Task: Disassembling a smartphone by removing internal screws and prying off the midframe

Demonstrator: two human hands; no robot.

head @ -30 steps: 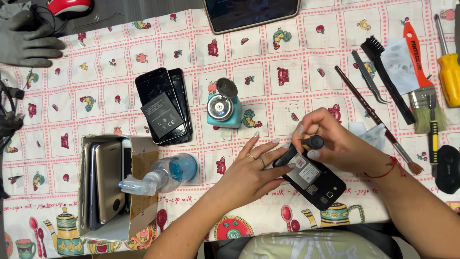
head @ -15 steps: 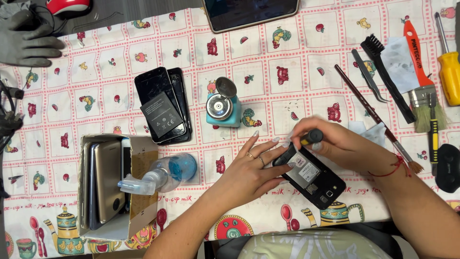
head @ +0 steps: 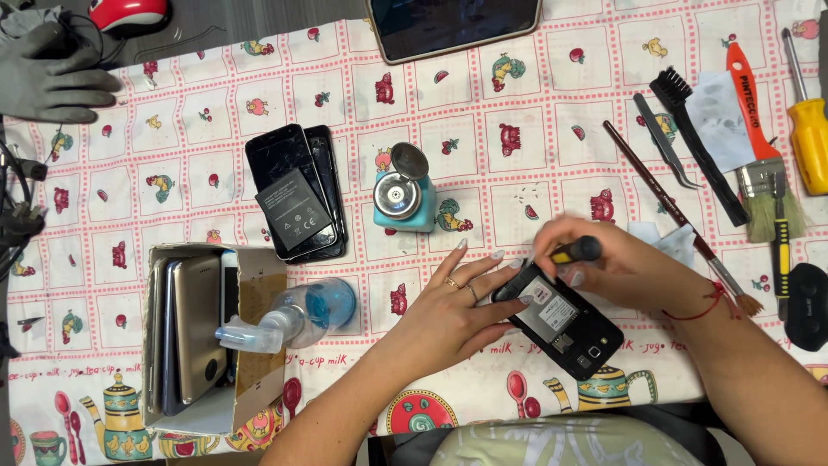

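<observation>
Phone: black opened mobile phone (head: 561,321), lower centre-right, on the patterned cloth surface (head: 517,103).
Left hand (head: 453,306): fingers flat, steadying its upper end.
Right hand (head: 617,267): grip closed around a black-yellow screwdriver (head: 576,251).
Around: teal metal-topped dispenser (head: 404,198) above; clear blue-capped bottle (head: 289,318) to the left.
Room: bare cloth upper centre.

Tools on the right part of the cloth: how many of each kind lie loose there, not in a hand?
Brushes: 3 (black brush, thin paintbrush, orange-handled paintbrush)
Tweezers: 1
Screwdrivers: 2 (large yellow screwdriver, slim black-and-yellow screwdriver)
Total: 6
Not counted: the black-and-yellow tool held in the right hand.
</observation>
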